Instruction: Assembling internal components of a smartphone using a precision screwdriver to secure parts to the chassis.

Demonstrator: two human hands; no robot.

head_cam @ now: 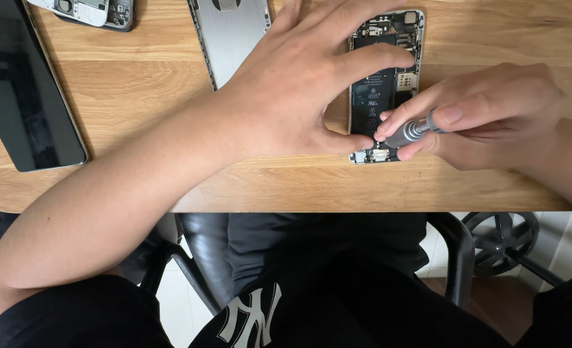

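Note:
An opened phone body [383, 84] lies on the wooden table [138, 84], its black battery and circuit parts exposed. My left hand [299, 84] is spread over it, thumb pressing the phone's lower edge and fingers resting near its top. My right hand [492, 116] pinches a small grey screwdriver [410, 131], whose tip points down at the phone's bottom end next to the left thumb.
A silver phone back cover [231, 35] lies left of the open phone. A dark tablet [21, 90] sits at the table's left. Another dismantled phone [96, 11] is at the top left. Below the table edge are a black chair and my lap.

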